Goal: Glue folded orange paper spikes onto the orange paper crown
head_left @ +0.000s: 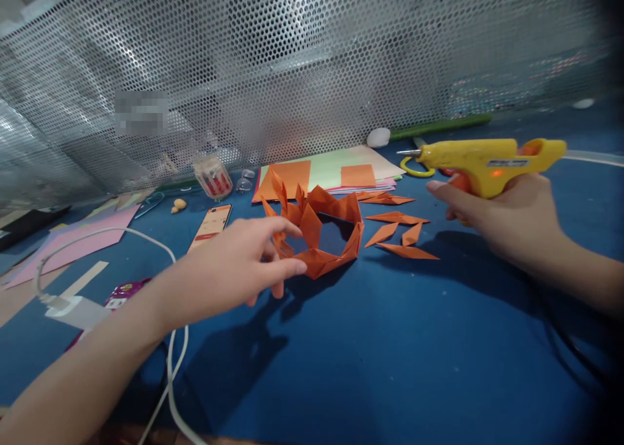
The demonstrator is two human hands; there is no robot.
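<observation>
An orange folded-paper ring [336,234] with pointed flaps stands on the blue table [390,354]. My left hand [238,263] reaches to its left side, thumb and fingers closing on the ring's rim. My right hand [492,214] grips a yellow glue gun [482,159] above the table, nozzle pointing left, a finger stretched along the trigger. Several loose orange folded points [402,234] lie between the ring and my right hand.
A stack of coloured paper sheets [331,169] lies behind the ring. A phone [210,224], a small plastic box [213,177], pink paper [73,240] and a white cable [170,360] sit on the left. Perforated metal mesh [292,62] walls the back.
</observation>
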